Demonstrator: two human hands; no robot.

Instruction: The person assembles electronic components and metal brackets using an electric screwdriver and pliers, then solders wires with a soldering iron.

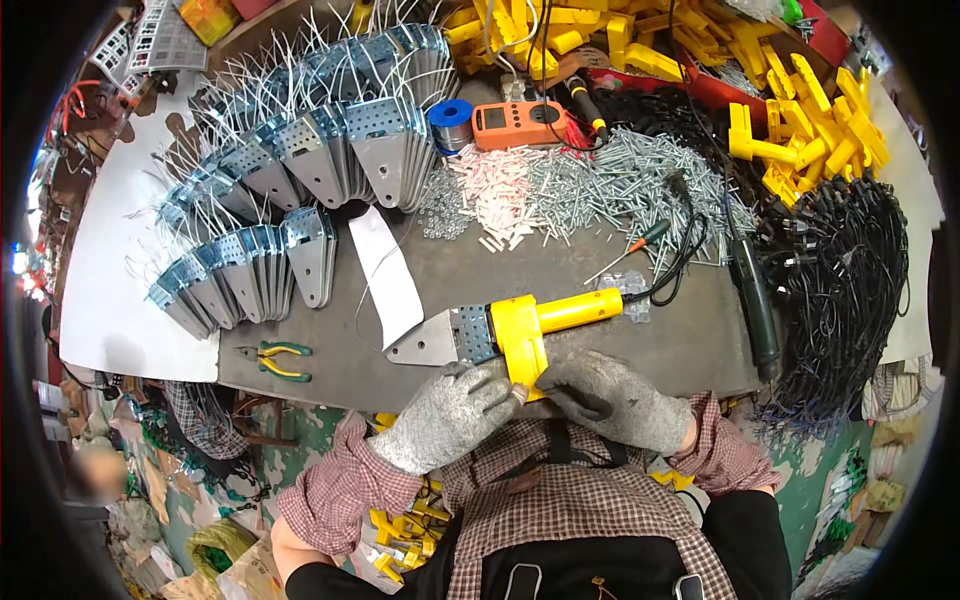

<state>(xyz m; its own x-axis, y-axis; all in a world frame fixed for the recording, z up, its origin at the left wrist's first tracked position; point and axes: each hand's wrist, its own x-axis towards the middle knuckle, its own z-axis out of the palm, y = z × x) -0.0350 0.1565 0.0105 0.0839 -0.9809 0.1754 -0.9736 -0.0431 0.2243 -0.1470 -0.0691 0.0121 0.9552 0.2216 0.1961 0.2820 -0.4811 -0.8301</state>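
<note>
A pipe welding iron [521, 330] lies across the table's front, with a yellow plastic housing and handle, a perforated metal section and a tapered grey plate pointing left. A black cord leaves its handle on the right. My left hand [447, 417], in a grey knit glove, is closed on the lower end of the yellow housing. On the other side of that end, my gloved right hand [618, 398] has its fingers curled against it; the fingertips are partly hidden. A white paper strip [387, 280] lies beside the plate's tip.
Rows of metal plates with white wires [390, 150] stand at the left, above green-yellow pliers [275, 360]. Behind lie an orange multimeter [517, 125], a solder spool [450, 124] and loose screws [650, 180]. A screwdriver [650, 236], electric driver [752, 310], black cords [840, 290] and yellow housings [810, 130] are at right.
</note>
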